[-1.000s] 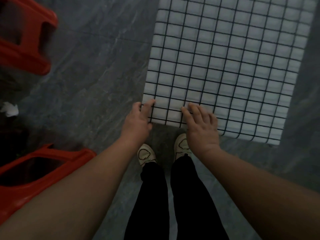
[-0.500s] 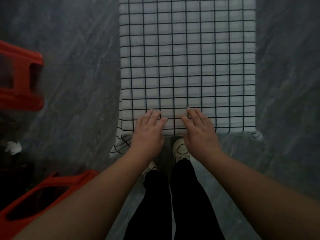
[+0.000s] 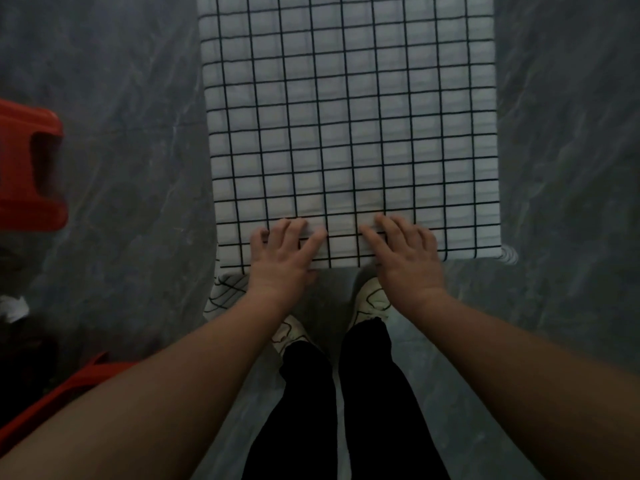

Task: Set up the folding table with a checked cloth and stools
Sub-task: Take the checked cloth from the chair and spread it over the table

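Note:
A white cloth with a black check (image 3: pixel 349 126) covers the small table in front of me; the tabletop itself is hidden under it. Cloth corners hang down at the near left (image 3: pixel 225 292) and near right. My left hand (image 3: pixel 282 259) and my right hand (image 3: pixel 407 258) lie flat, palms down, fingers spread, on the cloth's near edge, a short gap between them. Neither holds anything. A red plastic stool (image 3: pixel 31 168) stands on the floor at the left, and another red stool (image 3: pixel 52 403) shows at the lower left behind my forearm.
The floor (image 3: pixel 131 133) is dark grey marbled stone on both sides of the table. My legs in black trousers and pale shoes (image 3: pixel 370 299) stand right at the table's near edge. A white scrap (image 3: pixel 14 306) lies at the far left.
The view swung from an angle to square over the table. Both hands shifted from the cloth's near-left corner to the middle of its near edge and flattened. The hanging corners came into sight.

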